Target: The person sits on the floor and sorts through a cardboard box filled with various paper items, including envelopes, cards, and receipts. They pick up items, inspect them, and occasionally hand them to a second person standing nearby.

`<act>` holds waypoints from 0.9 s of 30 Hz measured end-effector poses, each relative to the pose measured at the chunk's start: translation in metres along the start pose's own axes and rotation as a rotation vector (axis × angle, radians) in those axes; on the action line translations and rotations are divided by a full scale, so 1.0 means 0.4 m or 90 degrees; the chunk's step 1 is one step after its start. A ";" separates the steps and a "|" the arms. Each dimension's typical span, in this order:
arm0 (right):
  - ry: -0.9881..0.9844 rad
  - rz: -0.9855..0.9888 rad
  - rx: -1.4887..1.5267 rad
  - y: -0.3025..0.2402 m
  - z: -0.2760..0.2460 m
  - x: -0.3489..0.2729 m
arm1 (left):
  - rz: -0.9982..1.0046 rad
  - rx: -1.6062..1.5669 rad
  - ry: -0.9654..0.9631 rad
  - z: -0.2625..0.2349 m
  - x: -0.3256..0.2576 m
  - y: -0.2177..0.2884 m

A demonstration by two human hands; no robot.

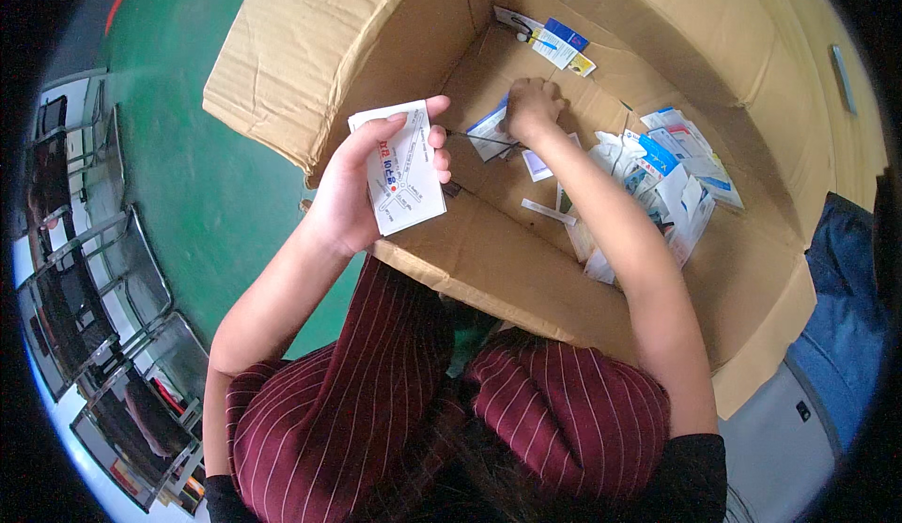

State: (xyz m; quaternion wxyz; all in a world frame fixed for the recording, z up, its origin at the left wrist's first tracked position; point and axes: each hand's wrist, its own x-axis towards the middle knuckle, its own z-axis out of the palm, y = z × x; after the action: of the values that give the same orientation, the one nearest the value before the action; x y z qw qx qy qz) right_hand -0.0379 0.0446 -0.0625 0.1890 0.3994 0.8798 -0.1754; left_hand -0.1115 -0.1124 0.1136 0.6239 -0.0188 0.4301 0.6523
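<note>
In the head view, the left hand (362, 189) is raised over the near flap of a large open cardboard box (310, 44), with its fingers curled and thumb pressed on a thin stack of white cards (404, 168); the top card shows a small printed diagram with a red mark, and how many cards lie in the stack cannot be told. The right hand (533, 108) reaches deep into the box, fingers bunched downward and closed on a blue-and-white tag (490, 128) lying on the box floor, with a thin dark cord (470, 136) running out from under it toward the left. Whether the fingers pinch the tag itself or only press on it is hard to make out, since the back of the hand covers the fingertips. One more tag with a blue patch (556, 42) lies apart against the far wall of the box. A loose pile of blue-and-white tags and packets (672, 171) sits to the right of the forearm, overlapping too much to count. Two knees in dark red striped cloth (376, 401) fill the lower part of the picture. Metal chairs (113, 316) stand on the green floor (207, 175) at the left, bent by the lens.
</note>
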 end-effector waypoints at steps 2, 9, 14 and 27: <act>0.009 0.016 -0.003 0.001 0.008 -0.006 | 0.005 -0.017 -0.012 -0.003 0.000 -0.002; -0.181 -0.295 0.682 0.102 -0.202 -0.100 | 0.008 0.018 0.024 -0.022 0.007 -0.007; -0.269 -0.615 0.831 0.045 -0.328 -0.255 | -0.117 0.049 -0.065 0.015 0.011 -0.010; 0.501 -0.062 0.316 0.177 -0.100 -0.059 | -0.062 0.132 -0.065 0.026 0.000 -0.040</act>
State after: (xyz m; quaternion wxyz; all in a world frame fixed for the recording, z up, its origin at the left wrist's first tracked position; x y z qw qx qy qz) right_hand 0.0232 0.0919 -0.0277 -0.2690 0.4266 0.8339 -0.2243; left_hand -0.0928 -0.1087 0.1117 0.6746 0.0582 0.4612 0.5735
